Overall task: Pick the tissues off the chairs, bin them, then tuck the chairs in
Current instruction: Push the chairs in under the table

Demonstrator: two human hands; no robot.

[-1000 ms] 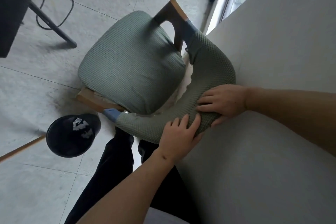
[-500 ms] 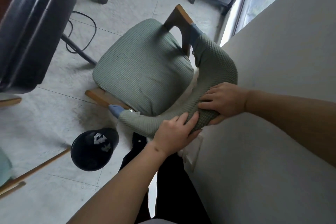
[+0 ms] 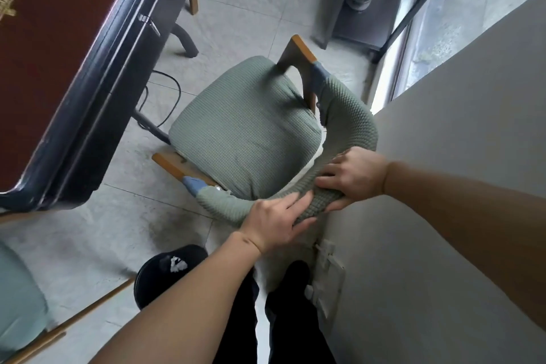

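Both hands grasp chair (image 3: 245, 130) backrest: left hand (image 3: 276, 223), right hand (image 3: 353, 176). Seat bare, table (image 3: 88, 68) ahead. Risk: leg snagging floor cable (image 3: 174, 91), chair twisting off line.

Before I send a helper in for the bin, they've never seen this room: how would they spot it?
Start at the grey wall and the green-covered chair whose backrest both hands grip. On the floor nearer the person's legs, left of them, stands the bin: small, round and black, with white tissue inside, unlike anything else around it.
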